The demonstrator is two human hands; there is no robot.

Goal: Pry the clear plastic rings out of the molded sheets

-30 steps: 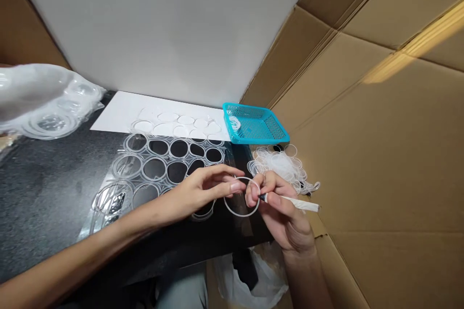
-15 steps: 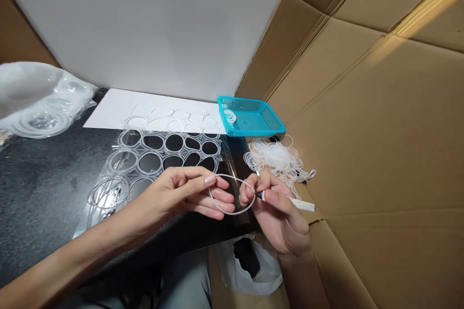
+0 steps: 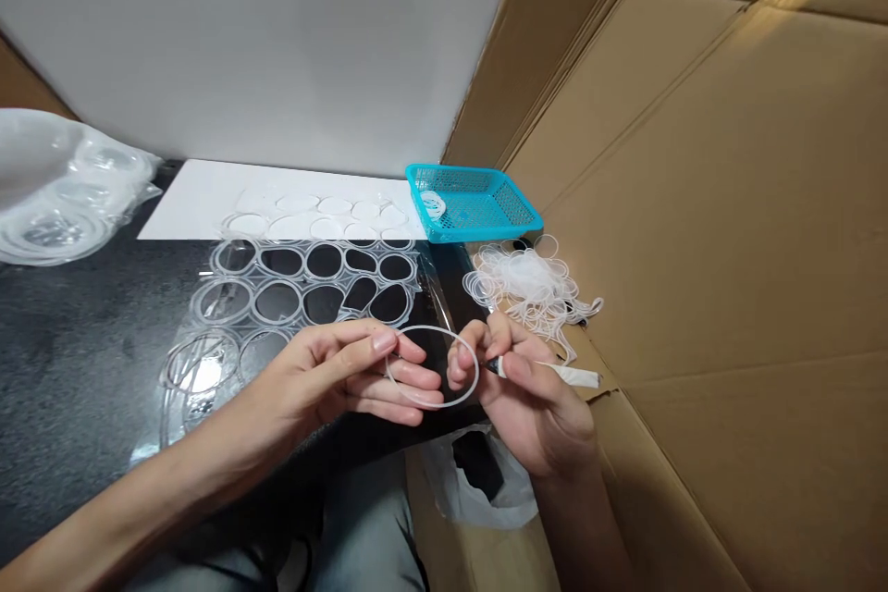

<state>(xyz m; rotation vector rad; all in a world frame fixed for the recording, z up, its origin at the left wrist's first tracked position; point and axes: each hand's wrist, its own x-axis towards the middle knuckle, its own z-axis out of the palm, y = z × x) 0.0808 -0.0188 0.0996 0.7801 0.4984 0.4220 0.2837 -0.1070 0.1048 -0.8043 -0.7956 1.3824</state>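
Since the earlier frames we have lifted the clear ring (image 3: 431, 366) off the black table (image 3: 76, 342) and now hold it at lower centre of the frame, our left hand (image 3: 333, 375) pinching its left edge between thumb and forefinger. Our right hand (image 3: 524, 393) pinches the ring's right edge with its fingertips while gripping a white-handled tool (image 3: 555, 373). Behind them lies the clear punched sheet (image 3: 305, 282), with a pile of loose rings (image 3: 531, 287) and a teal basket (image 3: 472, 202) right of centre
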